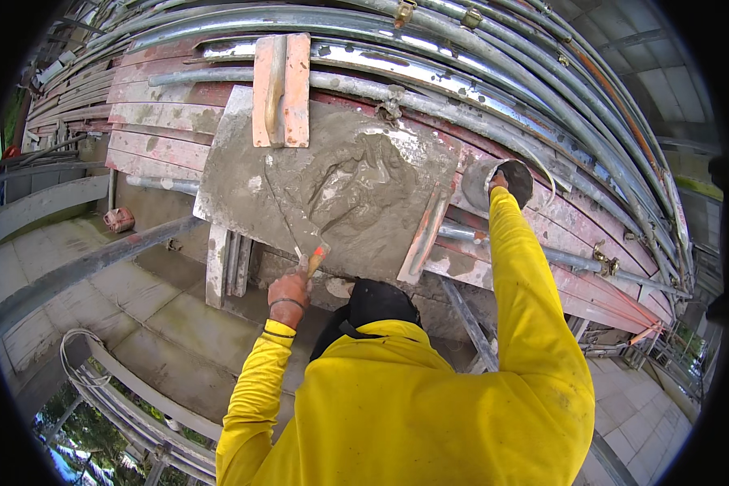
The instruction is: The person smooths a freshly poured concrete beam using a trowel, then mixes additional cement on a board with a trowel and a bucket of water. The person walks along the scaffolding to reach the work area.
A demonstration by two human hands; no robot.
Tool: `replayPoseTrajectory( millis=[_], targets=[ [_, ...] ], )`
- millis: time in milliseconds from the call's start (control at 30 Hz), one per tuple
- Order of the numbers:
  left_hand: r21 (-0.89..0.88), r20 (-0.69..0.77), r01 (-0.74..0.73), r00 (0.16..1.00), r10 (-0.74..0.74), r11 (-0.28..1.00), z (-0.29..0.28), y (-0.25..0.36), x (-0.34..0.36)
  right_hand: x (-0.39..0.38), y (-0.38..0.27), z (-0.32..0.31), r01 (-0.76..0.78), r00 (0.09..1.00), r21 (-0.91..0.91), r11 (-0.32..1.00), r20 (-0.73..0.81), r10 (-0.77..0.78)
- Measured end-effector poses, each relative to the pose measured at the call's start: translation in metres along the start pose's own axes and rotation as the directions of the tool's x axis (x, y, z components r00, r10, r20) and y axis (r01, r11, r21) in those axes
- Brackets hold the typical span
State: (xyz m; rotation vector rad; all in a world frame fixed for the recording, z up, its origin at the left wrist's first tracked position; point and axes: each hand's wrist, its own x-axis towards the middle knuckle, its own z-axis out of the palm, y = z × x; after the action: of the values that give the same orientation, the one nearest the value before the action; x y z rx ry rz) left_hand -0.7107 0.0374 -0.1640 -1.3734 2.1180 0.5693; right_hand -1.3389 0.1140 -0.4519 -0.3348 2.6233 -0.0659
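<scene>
A wet heap of grey mortar [356, 190] is spread over a flat board [225, 174], with a furrowed hollow in its middle. At the board's near edge my left hand [288, 293] is closed round the wooden handle of a trowel [317, 257]; its blade blends into the mortar. My right arm reaches out to the right, where my right hand [499, 180] grips the rim of a grey bucket [476, 185] that looks tilted. Its fingers are partly hidden. An orange float [295, 91] lies across the board's far edge. Another orange float [424, 239] rests on its right edge.
Reddish planks [158, 150] lie under the board. Metal scaffold tubes [462, 97] run along the far side, some joined by clamps [606, 257]. A rail [89, 271] crosses at the left. A black cap [381, 301] and yellow top [437, 405] fill the lower middle.
</scene>
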Motion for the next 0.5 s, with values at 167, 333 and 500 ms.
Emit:
replayPoseTrajectory(
  millis=[167,333,500],
  targets=[
    [-0.010,0.066,0.011,0.998,-0.010,1.000,0.014,-0.004,0.013,0.024,0.015,0.001,0.027,1.000,0.064,0.998,0.010,-0.027],
    [-0.190,-0.080,-0.100,0.993,0.086,0.977,-0.005,-0.004,-0.015,0.040,0.051,-0.016,0.158,0.985,-0.052,0.986,-0.057,-0.161],
    [-0.651,-0.097,-0.171,0.985,0.143,0.739,0.030,-0.031,-0.034,-0.024,0.009,-0.050,0.054,0.997,-0.077,0.996,0.063,-0.049]
  ],
)
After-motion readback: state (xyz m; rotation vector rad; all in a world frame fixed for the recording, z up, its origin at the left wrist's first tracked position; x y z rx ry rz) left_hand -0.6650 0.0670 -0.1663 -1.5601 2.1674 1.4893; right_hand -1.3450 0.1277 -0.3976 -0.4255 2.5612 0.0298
